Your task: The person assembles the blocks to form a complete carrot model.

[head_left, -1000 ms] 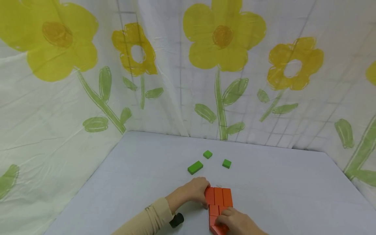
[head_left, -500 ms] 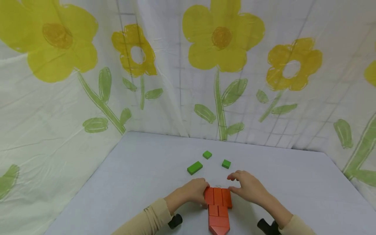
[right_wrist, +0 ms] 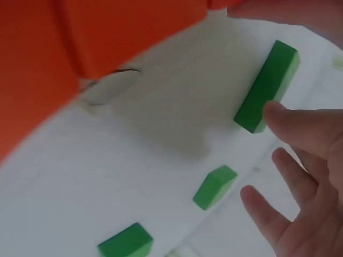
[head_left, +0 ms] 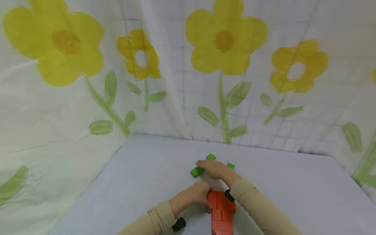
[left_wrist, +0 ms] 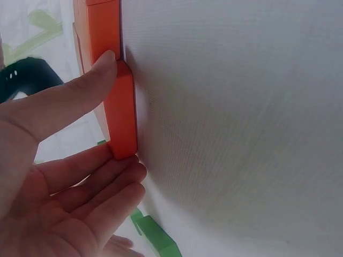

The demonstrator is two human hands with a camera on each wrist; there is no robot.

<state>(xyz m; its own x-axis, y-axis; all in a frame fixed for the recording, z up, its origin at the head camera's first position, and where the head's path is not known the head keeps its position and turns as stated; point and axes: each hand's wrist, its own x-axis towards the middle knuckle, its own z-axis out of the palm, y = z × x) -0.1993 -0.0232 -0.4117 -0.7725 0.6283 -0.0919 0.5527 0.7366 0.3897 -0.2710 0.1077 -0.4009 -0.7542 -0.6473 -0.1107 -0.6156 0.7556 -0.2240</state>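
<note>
Flat red-orange blocks (head_left: 222, 225) lie packed side by side on the white table. My left hand (head_left: 197, 195) holds the leftmost far block (head_left: 212, 199), thumb at its near end and fingertips at its far end; the left wrist view shows that red block (left_wrist: 123, 115) between them. My right hand (head_left: 215, 169) reaches across to a long green block (head_left: 195, 172), partly hiding it. In the right wrist view the right fingers are spread, with the thumb over or against the long green block (right_wrist: 268, 88); contact is unclear.
Two small green blocks, one farther back (head_left: 211, 157) and one to the right (head_left: 231, 165), lie beyond the red ones. A small ring-like mark or loop (right_wrist: 111, 87) shows beside the red blocks. A flower-patterned curtain (head_left: 176, 98) hangs behind the table.
My right hand left the near red blocks, passed their far right side, and moved forward and left to the long green block. The left hand stays at the red block.
</note>
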